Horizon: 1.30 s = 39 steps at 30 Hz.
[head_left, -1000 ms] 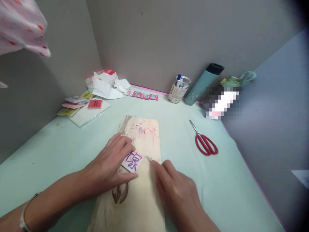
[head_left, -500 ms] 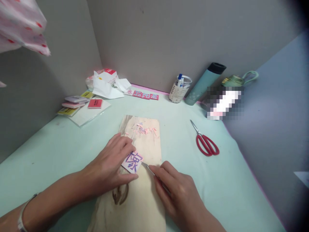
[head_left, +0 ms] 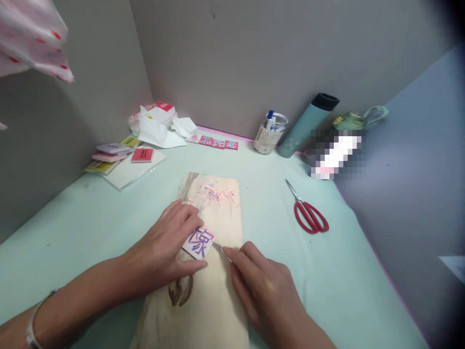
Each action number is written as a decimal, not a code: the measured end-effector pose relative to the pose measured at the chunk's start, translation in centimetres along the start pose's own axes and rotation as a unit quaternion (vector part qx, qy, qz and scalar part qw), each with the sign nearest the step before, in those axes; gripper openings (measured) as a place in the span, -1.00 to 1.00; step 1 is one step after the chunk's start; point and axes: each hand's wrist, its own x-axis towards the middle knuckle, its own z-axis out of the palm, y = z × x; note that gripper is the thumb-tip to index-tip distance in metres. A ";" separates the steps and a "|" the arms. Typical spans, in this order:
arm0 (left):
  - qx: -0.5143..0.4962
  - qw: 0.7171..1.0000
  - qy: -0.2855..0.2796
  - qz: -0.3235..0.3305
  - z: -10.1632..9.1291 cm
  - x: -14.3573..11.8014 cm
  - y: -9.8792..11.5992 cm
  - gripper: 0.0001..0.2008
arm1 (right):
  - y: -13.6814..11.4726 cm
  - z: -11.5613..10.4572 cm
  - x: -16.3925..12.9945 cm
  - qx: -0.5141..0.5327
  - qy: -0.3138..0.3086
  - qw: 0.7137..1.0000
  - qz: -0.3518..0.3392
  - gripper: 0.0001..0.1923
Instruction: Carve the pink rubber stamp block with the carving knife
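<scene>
the left hand (head_left: pixel 165 252) presses the pink block (head_left: pixel 198 242) flat on the wooden board (head_left: pixel 218 218), and the right hand (head_left: pixel 265 291) pinches what seems a thin knife (head_left: pixel 217 248), so cuts should be shallow and away from the holding fingers.

head-worn view, angled down, close over table (head_left: pixel 90 213)

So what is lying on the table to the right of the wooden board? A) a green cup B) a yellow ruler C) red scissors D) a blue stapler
C: the red scissors lie on the table right of the wooden board, blades shut.
</scene>
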 end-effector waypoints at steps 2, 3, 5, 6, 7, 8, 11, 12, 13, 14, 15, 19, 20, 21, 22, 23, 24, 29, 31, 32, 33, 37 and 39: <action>0.001 1.000 0.000 0.000 0.0 0.0 0.0 -0.61 | -0.1 0.0 0.0 -0.014 0.006 1.000 -0.004 -0.70; 0.000 1.000 0.000 0.000 -0.1 0.0 0.0 -0.61 | -0.2 0.1 0.0 -0.020 0.008 1.000 -0.005 -0.70; -0.003 1.000 -0.001 -0.001 -0.1 0.1 0.1 -0.62 | -0.2 0.1 0.0 -0.034 0.009 0.999 -0.006 -0.69; -0.004 1.000 -0.002 -0.001 -0.1 0.1 0.1 -0.63 | -0.2 0.2 -0.1 -0.040 0.009 0.999 -0.007 -0.69; -0.004 1.000 -0.002 -0.001 -0.1 0.2 0.1 -0.63 | -0.2 0.2 -0.1 -0.046 0.010 0.999 -0.010 -0.69; -0.004 1.000 -0.003 -0.001 -0.1 0.2 0.1 -0.63 | -0.2 0.3 -0.1 -0.051 0.016 0.999 -0.011 -0.69; -0.009 1.000 0.000 0.000 0.0 0.2 0.1 -0.62 | -0.2 0.4 -0.2 -0.058 0.021 0.998 -0.013 -0.68; -0.011 1.000 0.000 0.000 0.0 0.1 0.1 -0.63 | -0.1 0.4 -0.2 -0.059 0.019 0.998 -0.011 -0.69; -0.012 1.000 -0.001 -0.002 -0.1 0.1 0.1 -0.63 | -0.1 0.5 -0.3 -0.060 0.013 0.998 -0.010 -0.69; -0.012 1.000 -0.003 -0.003 -0.1 0.1 0.1 -0.64 | -0.1 0.4 -0.3 -0.061 0.006 0.998 -0.008 -0.69; -0.011 1.000 -0.006 -0.004 -0.1 0.1 0.1 -0.64 | -0.1 0.4 -0.4 -0.061 0.000 0.998 -0.006 -0.68; -0.010 1.000 -0.016 -0.010 -0.3 0.1 0.2 -0.65 | 0.0 0.3 -0.5 -0.065 -0.012 0.998 -0.002 -0.68; -0.010 1.000 -0.017 -0.011 -0.3 0.1 0.3 -0.65 | 0.0 0.3 -0.5 -0.067 -0.011 0.998 -0.003 -0.68; -0.010 1.000 -0.017 -0.013 -0.3 0.1 0.3 -0.65 | 0.0 0.3 -0.5 -0.068 -0.008 0.998 -0.004 -0.69; -0.010 1.000 -0.019 -0.012 -0.3 0.1 0.3 -0.65 | 0.0 0.3 -0.4 -0.068 -0.002 0.998 -0.006 -0.69; -0.010 1.000 -0.020 -0.012 -0.4 0.1 0.4 -0.65 | -0.1 0.4 -0.4 -0.067 0.005 0.998 -0.008 -0.69; -0.009 1.000 -0.020 -0.013 -0.4 0.1 0.4 -0.66 | -0.1 0.4 -0.4 -0.068 0.010 0.998 -0.009 -0.68; -0.007 1.000 -0.016 -0.008 -0.4 0.1 0.4 -0.65 | 0.0 0.6 -0.4 -0.076 0.011 0.997 -0.008 -0.67; -0.012 1.000 -0.012 -0.007 -0.4 0.1 0.4 -0.66 | 0.4 0.5 -0.4 -0.089 0.012 0.996 0.002 -0.68; -0.015 1.000 -0.011 -0.008 -0.4 0.0 0.3 -0.66 | 0.7 0.4 -0.3 -0.097 0.015 0.995 0.012 -0.69; -0.019 1.000 -0.012 -0.009 -0.3 0.0 0.3 -0.67 | 1.0 0.3 -0.3 -0.103 0.022 0.994 0.025 -0.69; -0.022 1.000 -0.014 -0.004 -0.2 -0.1 0.1 -0.65 | 1.7 -0.3 -0.1 -0.044 0.039 0.997 0.054 -0.70; -0.018 1.000 -0.009 -0.003 -0.2 -0.2 0.1 -0.63 | 1.4 -0.5 0.0 0.020 0.020 0.998 0.052 -0.69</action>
